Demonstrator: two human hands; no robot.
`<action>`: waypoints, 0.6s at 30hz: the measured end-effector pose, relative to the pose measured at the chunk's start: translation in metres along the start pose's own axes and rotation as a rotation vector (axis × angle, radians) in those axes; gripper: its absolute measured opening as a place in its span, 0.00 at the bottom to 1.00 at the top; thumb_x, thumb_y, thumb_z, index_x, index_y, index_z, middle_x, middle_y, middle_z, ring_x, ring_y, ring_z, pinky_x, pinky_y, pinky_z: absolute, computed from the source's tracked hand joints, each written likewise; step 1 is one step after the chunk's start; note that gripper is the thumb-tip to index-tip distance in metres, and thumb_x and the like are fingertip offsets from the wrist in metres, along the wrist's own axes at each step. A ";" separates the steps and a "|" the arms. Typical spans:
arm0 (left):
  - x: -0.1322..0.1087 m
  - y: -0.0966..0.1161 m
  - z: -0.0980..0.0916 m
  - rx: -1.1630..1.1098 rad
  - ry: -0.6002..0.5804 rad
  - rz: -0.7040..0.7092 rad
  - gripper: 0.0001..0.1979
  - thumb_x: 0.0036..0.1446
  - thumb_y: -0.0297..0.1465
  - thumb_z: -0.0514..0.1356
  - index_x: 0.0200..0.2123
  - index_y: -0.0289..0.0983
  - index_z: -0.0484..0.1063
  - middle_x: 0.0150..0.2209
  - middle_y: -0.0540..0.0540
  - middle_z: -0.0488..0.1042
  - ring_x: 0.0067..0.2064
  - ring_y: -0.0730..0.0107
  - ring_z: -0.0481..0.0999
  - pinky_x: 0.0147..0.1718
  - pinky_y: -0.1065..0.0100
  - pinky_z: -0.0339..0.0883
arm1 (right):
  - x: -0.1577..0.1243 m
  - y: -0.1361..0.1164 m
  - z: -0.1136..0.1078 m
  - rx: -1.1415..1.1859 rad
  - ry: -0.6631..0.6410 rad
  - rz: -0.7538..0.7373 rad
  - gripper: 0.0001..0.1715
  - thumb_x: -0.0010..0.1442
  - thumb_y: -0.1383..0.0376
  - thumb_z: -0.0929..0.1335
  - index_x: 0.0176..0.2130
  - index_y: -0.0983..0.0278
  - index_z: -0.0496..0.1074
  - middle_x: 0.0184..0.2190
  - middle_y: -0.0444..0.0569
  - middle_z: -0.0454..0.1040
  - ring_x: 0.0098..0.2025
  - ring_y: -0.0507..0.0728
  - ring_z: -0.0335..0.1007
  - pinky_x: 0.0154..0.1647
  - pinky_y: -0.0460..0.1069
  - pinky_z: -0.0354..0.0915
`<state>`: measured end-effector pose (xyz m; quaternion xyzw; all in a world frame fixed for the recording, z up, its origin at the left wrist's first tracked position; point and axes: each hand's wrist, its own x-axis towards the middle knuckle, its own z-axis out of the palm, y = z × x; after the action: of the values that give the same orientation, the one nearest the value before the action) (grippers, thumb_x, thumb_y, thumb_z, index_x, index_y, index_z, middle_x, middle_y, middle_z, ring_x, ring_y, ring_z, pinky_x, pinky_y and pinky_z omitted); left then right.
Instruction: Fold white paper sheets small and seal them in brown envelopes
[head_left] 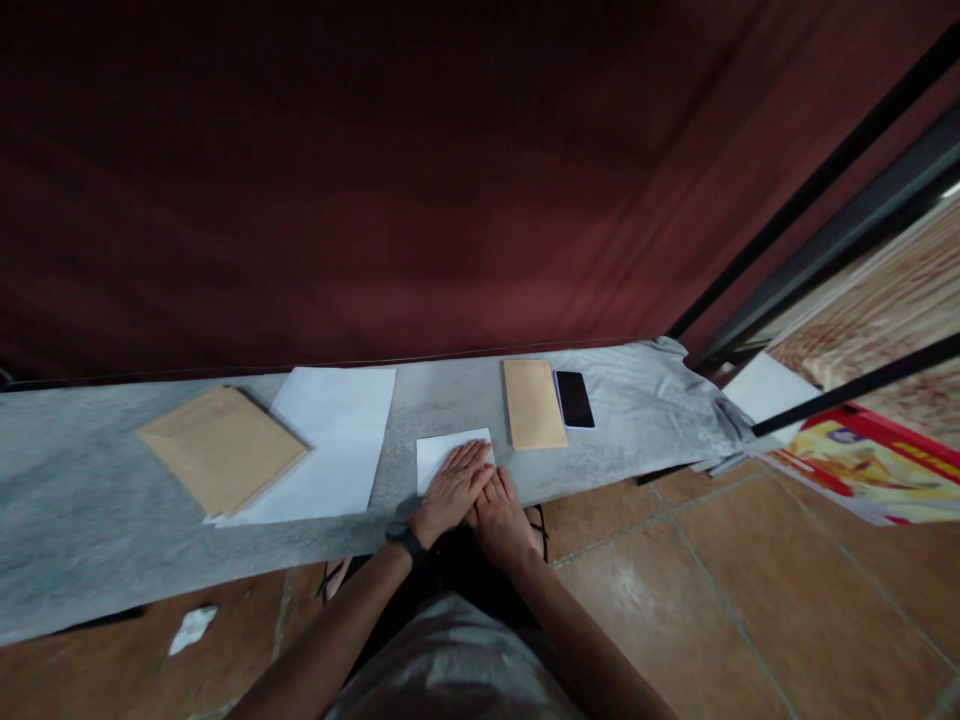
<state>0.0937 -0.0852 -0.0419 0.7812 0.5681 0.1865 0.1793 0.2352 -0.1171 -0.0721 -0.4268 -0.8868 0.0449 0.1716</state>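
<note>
A small folded white paper [435,455] lies on the grey cloth-covered table [442,395] in front of me. My left hand [454,488], a dark watch at its wrist, rests flat on this paper with its fingers stretched out. Beside it my right hand [499,520] also lies flat, fingers extended on the paper's right part, touching the left hand. Much of the paper is hidden under both hands. Right of it lies a brown envelope [535,403], with a smartphone [574,400] next to it, its screen dark.
To the left, several brown envelopes [221,450] lie stacked partly over large white paper sheets [337,430]. A dark red curtain [450,200] hangs behind the table. At the right stand black metal bars [825,180] and a colourful printed box [870,465]. A crumpled tissue [193,629] lies on the tiled floor.
</note>
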 end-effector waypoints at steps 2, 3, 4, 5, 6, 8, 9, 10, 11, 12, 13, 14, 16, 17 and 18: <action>-0.001 -0.006 -0.001 0.023 -0.013 0.008 0.26 0.71 0.35 0.45 0.68 0.38 0.60 0.70 0.43 0.60 0.72 0.63 0.54 0.71 0.53 0.45 | -0.006 -0.002 -0.002 0.000 0.001 0.033 0.32 0.69 0.62 0.64 0.68 0.68 0.60 0.64 0.61 0.68 0.69 0.65 0.57 0.72 0.65 0.52; -0.002 -0.008 -0.001 0.042 -0.007 0.005 0.26 0.70 0.35 0.45 0.68 0.38 0.60 0.70 0.43 0.59 0.73 0.62 0.52 0.71 0.53 0.43 | -0.009 -0.003 -0.003 0.000 0.004 0.047 0.32 0.70 0.61 0.64 0.68 0.69 0.60 0.65 0.61 0.67 0.70 0.64 0.56 0.72 0.65 0.52; -0.002 -0.009 -0.002 0.062 0.005 -0.004 0.26 0.70 0.34 0.46 0.68 0.39 0.60 0.71 0.44 0.58 0.73 0.61 0.50 0.71 0.52 0.41 | -0.010 -0.004 -0.004 0.000 0.008 0.057 0.32 0.70 0.60 0.64 0.68 0.70 0.60 0.65 0.61 0.66 0.70 0.64 0.55 0.72 0.64 0.52; -0.003 -0.010 -0.002 0.082 0.018 -0.017 0.26 0.70 0.34 0.46 0.68 0.39 0.60 0.71 0.44 0.57 0.74 0.60 0.49 0.72 0.51 0.40 | -0.011 -0.004 -0.004 0.002 0.012 0.064 0.32 0.71 0.59 0.63 0.68 0.70 0.60 0.66 0.61 0.65 0.70 0.64 0.55 0.72 0.64 0.52; -0.003 -0.010 -0.002 0.100 0.029 -0.030 0.26 0.70 0.34 0.47 0.69 0.38 0.60 0.71 0.43 0.56 0.74 0.59 0.48 0.72 0.51 0.39 | -0.011 -0.004 -0.005 0.005 0.013 0.066 0.32 0.71 0.59 0.62 0.68 0.70 0.60 0.66 0.61 0.65 0.71 0.64 0.55 0.72 0.64 0.52; -0.004 -0.012 -0.003 0.129 0.041 -0.057 0.27 0.69 0.35 0.47 0.69 0.37 0.59 0.72 0.42 0.55 0.74 0.58 0.48 0.72 0.51 0.39 | -0.011 -0.004 -0.007 0.015 0.011 0.069 0.31 0.72 0.60 0.61 0.68 0.70 0.59 0.67 0.60 0.64 0.71 0.64 0.55 0.72 0.63 0.53; -0.005 -0.014 -0.003 0.141 0.049 -0.075 0.27 0.69 0.35 0.47 0.69 0.36 0.59 0.72 0.41 0.55 0.74 0.58 0.48 0.72 0.51 0.39 | -0.010 -0.003 -0.008 0.021 0.007 0.070 0.31 0.72 0.60 0.61 0.69 0.70 0.58 0.67 0.59 0.63 0.71 0.63 0.55 0.72 0.63 0.53; -0.006 -0.016 -0.004 0.153 0.059 -0.098 0.28 0.69 0.36 0.47 0.69 0.36 0.58 0.72 0.40 0.55 0.74 0.58 0.48 0.71 0.51 0.40 | -0.010 -0.002 -0.009 0.027 0.004 0.069 0.31 0.72 0.61 0.61 0.69 0.69 0.57 0.68 0.59 0.63 0.71 0.62 0.55 0.72 0.62 0.53; -0.008 -0.019 -0.005 0.165 0.073 -0.124 0.28 0.69 0.37 0.47 0.69 0.35 0.58 0.72 0.39 0.55 0.74 0.58 0.49 0.71 0.51 0.40 | -0.009 0.000 -0.010 0.032 0.001 0.066 0.32 0.72 0.61 0.61 0.70 0.69 0.56 0.68 0.58 0.62 0.71 0.62 0.55 0.72 0.61 0.53; -0.011 -0.023 -0.006 0.175 0.089 -0.151 0.28 0.69 0.37 0.47 0.69 0.35 0.58 0.72 0.38 0.55 0.74 0.57 0.49 0.71 0.51 0.40 | -0.009 0.001 -0.011 0.037 0.000 0.061 0.32 0.72 0.61 0.61 0.70 0.69 0.56 0.69 0.58 0.61 0.71 0.61 0.55 0.72 0.61 0.54; -0.015 -0.027 -0.007 0.184 0.105 -0.176 0.29 0.69 0.38 0.47 0.69 0.34 0.57 0.72 0.37 0.55 0.74 0.57 0.49 0.71 0.51 0.40 | -0.009 0.002 -0.012 0.040 0.000 0.052 0.32 0.72 0.61 0.61 0.70 0.69 0.55 0.69 0.57 0.60 0.71 0.61 0.55 0.72 0.60 0.54; -0.019 -0.031 -0.008 0.190 0.119 -0.198 0.29 0.69 0.38 0.47 0.70 0.33 0.57 0.72 0.37 0.55 0.74 0.57 0.49 0.71 0.51 0.40 | -0.009 0.003 -0.013 0.042 0.003 0.044 0.33 0.72 0.60 0.61 0.70 0.69 0.55 0.69 0.57 0.60 0.71 0.61 0.55 0.72 0.60 0.54; -0.029 -0.037 -0.010 0.193 0.145 -0.240 0.30 0.69 0.38 0.47 0.70 0.32 0.56 0.72 0.36 0.54 0.74 0.56 0.49 0.71 0.51 0.41 | -0.009 0.004 -0.014 0.042 0.011 0.030 0.34 0.71 0.60 0.62 0.71 0.70 0.54 0.70 0.58 0.59 0.71 0.61 0.55 0.71 0.60 0.54; -0.034 -0.040 -0.011 0.188 0.159 -0.263 0.30 0.69 0.37 0.47 0.70 0.31 0.56 0.72 0.35 0.54 0.74 0.55 0.49 0.71 0.50 0.42 | -0.009 0.004 -0.015 0.042 0.015 0.026 0.35 0.71 0.59 0.63 0.71 0.70 0.53 0.70 0.58 0.59 0.71 0.62 0.55 0.71 0.60 0.54; -0.038 -0.041 -0.011 0.175 0.174 -0.288 0.30 0.68 0.37 0.48 0.69 0.32 0.56 0.72 0.36 0.54 0.74 0.55 0.49 0.71 0.50 0.42 | -0.009 0.004 -0.016 0.042 0.018 0.024 0.36 0.71 0.59 0.63 0.71 0.69 0.53 0.70 0.58 0.59 0.71 0.62 0.56 0.71 0.60 0.55</action>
<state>0.0434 -0.1091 -0.0558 0.6854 0.7015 0.1756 0.0857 0.2492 -0.1226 -0.0610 -0.4342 -0.8788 0.0616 0.1881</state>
